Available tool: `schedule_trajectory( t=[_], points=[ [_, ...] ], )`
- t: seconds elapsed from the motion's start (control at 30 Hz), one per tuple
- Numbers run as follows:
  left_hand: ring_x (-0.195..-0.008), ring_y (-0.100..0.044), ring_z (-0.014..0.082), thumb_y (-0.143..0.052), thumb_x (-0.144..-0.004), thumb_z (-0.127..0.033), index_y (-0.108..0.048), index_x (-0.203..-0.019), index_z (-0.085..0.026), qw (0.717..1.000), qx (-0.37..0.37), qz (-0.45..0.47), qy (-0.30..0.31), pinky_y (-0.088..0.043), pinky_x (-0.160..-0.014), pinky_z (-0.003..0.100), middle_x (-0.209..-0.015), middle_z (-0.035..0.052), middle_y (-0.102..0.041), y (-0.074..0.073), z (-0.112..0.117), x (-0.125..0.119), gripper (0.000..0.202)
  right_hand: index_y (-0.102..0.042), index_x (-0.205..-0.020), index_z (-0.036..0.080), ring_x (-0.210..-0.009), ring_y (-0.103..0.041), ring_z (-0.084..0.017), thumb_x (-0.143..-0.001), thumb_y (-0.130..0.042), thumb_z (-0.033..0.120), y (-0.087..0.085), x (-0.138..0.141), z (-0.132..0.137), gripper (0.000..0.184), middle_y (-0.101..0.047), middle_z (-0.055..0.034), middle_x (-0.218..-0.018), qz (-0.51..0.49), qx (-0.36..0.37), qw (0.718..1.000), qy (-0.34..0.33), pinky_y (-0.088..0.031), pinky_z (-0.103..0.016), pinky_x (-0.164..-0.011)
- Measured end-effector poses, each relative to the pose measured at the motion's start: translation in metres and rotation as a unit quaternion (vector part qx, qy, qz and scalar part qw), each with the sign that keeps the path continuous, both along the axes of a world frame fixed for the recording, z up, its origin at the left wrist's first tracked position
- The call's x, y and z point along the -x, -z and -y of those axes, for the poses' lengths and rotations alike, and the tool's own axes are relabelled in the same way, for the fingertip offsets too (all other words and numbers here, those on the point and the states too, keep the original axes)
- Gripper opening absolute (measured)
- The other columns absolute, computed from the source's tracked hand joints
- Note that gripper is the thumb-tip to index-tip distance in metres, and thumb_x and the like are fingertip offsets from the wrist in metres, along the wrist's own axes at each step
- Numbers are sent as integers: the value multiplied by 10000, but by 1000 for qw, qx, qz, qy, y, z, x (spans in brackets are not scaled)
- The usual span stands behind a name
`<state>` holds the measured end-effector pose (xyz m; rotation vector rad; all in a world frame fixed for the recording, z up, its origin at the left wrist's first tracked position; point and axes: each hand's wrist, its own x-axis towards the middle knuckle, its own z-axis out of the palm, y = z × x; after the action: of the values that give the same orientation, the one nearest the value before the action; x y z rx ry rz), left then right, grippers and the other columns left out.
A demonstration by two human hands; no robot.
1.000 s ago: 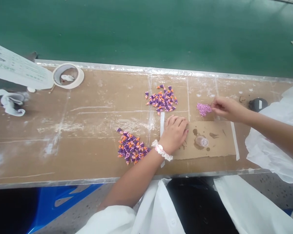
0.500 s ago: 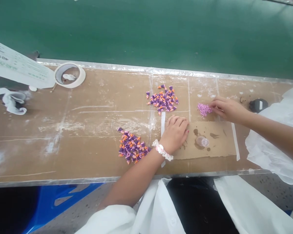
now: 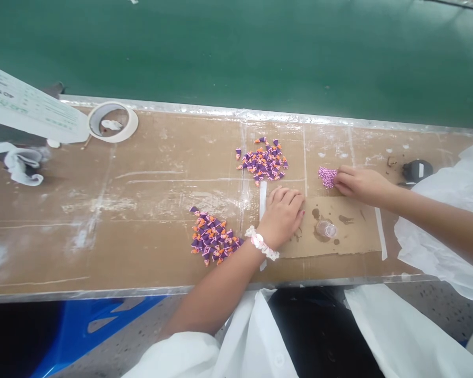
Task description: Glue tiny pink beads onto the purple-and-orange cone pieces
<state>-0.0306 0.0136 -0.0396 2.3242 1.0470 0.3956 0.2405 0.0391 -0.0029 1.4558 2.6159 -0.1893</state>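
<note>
Now, bench (image 3: 142, 236): taped brown board under both hands.
Cardboard patch (image 3: 355, 239): beneath the left fingertips.
Left hand (image 3: 283, 215): flat, fingers pressed together, gripping nothing.
Right hand (image 3: 358, 184): fingers bunched; whether they pinch anything cannot be told.
Purple-orange heap (image 3: 262, 160): near the left fingers, far side.
Pink beads (image 3: 326, 176): touching the right fingertips.
Clear cap (image 3: 325, 229): just beside the left fingertips, apart.

the brown workbench (image 3: 142, 236) carries two purple-orange piece piles (image 3: 262, 160), pink beads (image 3: 326, 176), a tape roll (image 3: 113, 122) and a cardboard sheet (image 3: 355, 231).
</note>
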Motion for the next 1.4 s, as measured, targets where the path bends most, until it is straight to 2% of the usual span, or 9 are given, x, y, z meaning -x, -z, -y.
schedule_trajectory(
  t=[0.13,0.43,0.87,0.97,1.1,1.17,1.23,1.3,1.4],
  points=[
    [-1241,-485,269,-470,-934,-224,-607,-1155,-145,1000,2,-2,0,-347,-1157,515,-1258,111,-629,0,0,0,272,-637,-791,178,-475,-426,-117,-899,-407,256,0,0,-2,265,-635,-69,-815,2,-1,1000,1,-261,-272,-419],
    [-1253,-471,267,-462,-938,-227,-596,-1166,-152,1000,6,-4,1,-333,-1166,500,-1268,99,-620,-1,1,0,275,-668,-893,197,-595,-573,-133,-951,-434,378,-1,-11,-1,301,-679,-69,-915,-46,12,999,-4,-400,-257,-492],
    [-1247,-474,261,-464,-941,-238,-596,-1152,-169,1000,0,4,-3,-337,-1157,492,-1253,93,-625,2,1,0,259,-641,-851,171,-508,-451,-117,-950,-364,298,1,2,-1,321,-637,-81,-864,15,16,1000,-9,-257,-257,-437],
    [-1243,-479,257,-469,-939,-239,-595,-1144,-175,1000,1,4,-4,-331,-1159,492,-1246,87,-628,4,2,-1,249,-613,-821,175,-489,-444,-109,-919,-382,282,-2,-1,-3,273,-631,-67,-837,13,22,1000,-9,-275,-252,-435],
    [-1246,-481,256,-465,-938,-234,-591,-1142,-181,1000,0,2,2,-331,-1159,492,-1240,82,-630,4,1,-1,245,-604,-821,193,-535,-510,-115,-889,-449,354,-19,-23,-15,234,-663,-67,-901,7,1,998,66,-367,-259,-472],
    [-1242,-484,255,-463,-939,-234,-592,-1137,-182,1000,-1,3,1,-327,-1161,495,-1238,81,-631,3,1,-1,242,-616,-821,203,-561,-524,-139,-871,-469,362,-31,-38,-23,222,-681,-88,-942,23,-52,991,124,-371,-290,-484],
    [-1244,-482,255,-462,-940,-233,-592,-1138,-182,1000,1,4,-1,-326,-1163,498,-1237,83,-630,3,1,-1,243,-631,-876,204,-610,-545,-178,-907,-378,327,-40,-48,-28,283,-678,-142,-1039,31,-99,981,163,-358,-327,-493],
    [-1249,-478,255,-463,-939,-233,-594,-1139,-181,1000,4,5,-2,-328,-1162,497,-1238,83,-630,2,1,-1,244,-644,-934,214,-689,-587,-213,-945,-296,324,-42,-50,-28,365,-685,-154,-1052,27,-116,977,177,-412,-355,-538],
    [-1252,-472,258,-466,-938,-231,-595,-1140,-174,1000,6,6,0,-329,-1163,491,-1247,80,-627,2,1,-1,247,-664,-1030,195,-852,-655,-264,-981,-277,427,-30,-36,-20,454,-710,-140,-1000,14,-85,985,151,-521,-406,-675]
  ],
)
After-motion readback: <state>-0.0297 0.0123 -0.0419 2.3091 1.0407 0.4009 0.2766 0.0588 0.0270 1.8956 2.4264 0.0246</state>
